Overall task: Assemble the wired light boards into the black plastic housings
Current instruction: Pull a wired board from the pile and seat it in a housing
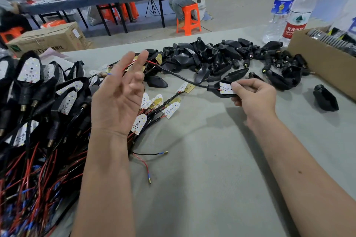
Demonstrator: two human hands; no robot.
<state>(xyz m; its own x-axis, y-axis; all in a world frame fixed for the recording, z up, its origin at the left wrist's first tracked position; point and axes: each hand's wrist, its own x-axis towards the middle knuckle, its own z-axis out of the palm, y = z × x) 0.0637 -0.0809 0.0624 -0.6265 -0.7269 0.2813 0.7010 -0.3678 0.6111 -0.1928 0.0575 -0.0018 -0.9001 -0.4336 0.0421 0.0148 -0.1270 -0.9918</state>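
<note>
Right hand: pinches the black plastic housing, a white light board seated inside
Left hand: raised, palm up, fingers loosely spread, thin wire ends across the fingers
Black cable: runs left from the housing
Empty black housings pile: beyond the housing on the grey table
Loose wired boards: left of it

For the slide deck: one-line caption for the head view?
Right hand pinches a white light board seated in a black plastic housing; open left hand trails its red and black wires.
</note>
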